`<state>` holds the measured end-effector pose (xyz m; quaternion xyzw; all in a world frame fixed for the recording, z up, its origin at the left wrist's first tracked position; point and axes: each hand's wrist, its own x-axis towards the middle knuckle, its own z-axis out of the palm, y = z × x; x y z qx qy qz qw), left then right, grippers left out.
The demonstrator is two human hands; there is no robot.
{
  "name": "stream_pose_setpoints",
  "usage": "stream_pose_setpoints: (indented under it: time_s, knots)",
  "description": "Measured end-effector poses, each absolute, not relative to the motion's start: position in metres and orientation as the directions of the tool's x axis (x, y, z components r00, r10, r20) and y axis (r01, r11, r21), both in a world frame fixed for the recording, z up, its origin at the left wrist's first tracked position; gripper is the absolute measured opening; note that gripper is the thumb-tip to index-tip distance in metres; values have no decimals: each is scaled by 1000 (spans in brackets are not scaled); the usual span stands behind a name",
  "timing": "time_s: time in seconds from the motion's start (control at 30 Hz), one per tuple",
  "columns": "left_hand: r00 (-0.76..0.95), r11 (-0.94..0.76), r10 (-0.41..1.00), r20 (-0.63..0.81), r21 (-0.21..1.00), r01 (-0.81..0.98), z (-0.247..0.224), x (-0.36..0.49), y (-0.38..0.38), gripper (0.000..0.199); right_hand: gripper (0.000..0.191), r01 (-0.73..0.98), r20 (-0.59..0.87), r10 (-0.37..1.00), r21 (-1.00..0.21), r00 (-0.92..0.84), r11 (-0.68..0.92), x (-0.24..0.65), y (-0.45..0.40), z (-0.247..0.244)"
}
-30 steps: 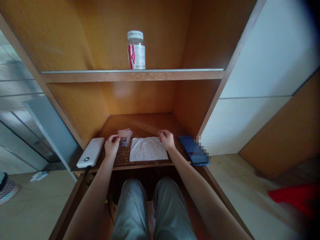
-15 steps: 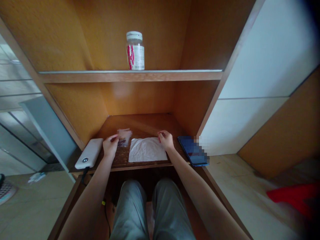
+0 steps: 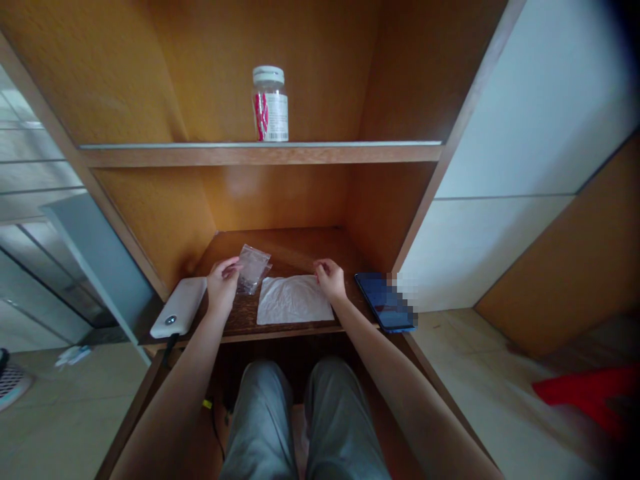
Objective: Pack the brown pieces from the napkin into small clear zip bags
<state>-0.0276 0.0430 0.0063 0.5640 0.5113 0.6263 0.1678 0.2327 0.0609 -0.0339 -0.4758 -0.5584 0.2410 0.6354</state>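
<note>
My left hand [image 3: 223,283] pinches the left edge of a small clear zip bag [image 3: 254,262], which is tilted up above the shelf board. Beneath it lies at least one more clear bag [image 3: 247,287] with small dark bits showing through. A white tissue [image 3: 295,301] is spread flat to the right of the bags. At the tissue's upper right corner is my right hand [image 3: 330,278], its thumb and fingertips closed together. Whatever may be between those fingertips is too small to make out.
A white power bank [image 3: 180,308] with a black cable lies at the left, a dark phone [image 3: 385,301] at the right. On the upper shelf [image 3: 350,153] stands a clear bottle [image 3: 271,107] with a white lid. Cabinet walls enclose both sides.
My left hand has raised and tilted the clear zip bag up and to the right. My right hand has barely moved; a red speck seen at its fingertips earlier is now hard to see.
</note>
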Motion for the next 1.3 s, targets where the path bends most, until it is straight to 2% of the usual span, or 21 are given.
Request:
stream_pose_setpoints:
  time_s: [0.17, 0.27, 0.4, 0.53, 0.67, 0.77, 0.93, 1.03, 1.3]
  knots:
    - [-239, -477, 761, 603, 770, 424, 28, -21, 34, 23, 26, 149, 538, 810, -843, 234, 517, 221, 55, -20]
    - [-173, -513, 779, 602, 772, 375, 35, -13, 28, 18, 27, 29, 525, 844, -851, 108, 525, 206, 46, -4]
    - [32, -569, 787, 616, 704, 424, 41, 1, 18, 14, 30, -148, 435, 892, -897, -122, 417, 185, 33, 14]
    - [135, -559, 809, 572, 679, 475, 45, 8, 11, 24, 27, -115, 423, 886, -906, -193, 407, 171, 28, 14]
    - [217, -558, 829, 516, 724, 406, 49, 12, 7, 17, 24, -66, 462, 868, -887, -184, 458, 166, 26, 10]
    - [208, -544, 837, 506, 734, 407, 50, 13, 6, 13, 20, 14, 531, 807, -833, -258, 553, 167, 21, 13]
    - [221, -557, 822, 525, 660, 504, 49, 11, 8, 17, 16, 184, 572, 714, -714, -404, 676, 170, 10, 24]
    - [227, -564, 816, 531, 646, 515, 48, 10, 9, 14, 18, 184, 564, 693, -700, -449, 690, 172, 7, 26]
    - [267, -580, 807, 527, 620, 528, 52, 11, 7, 17, 18, 142, 604, 681, -696, -414, 704, 174, 10, 26]
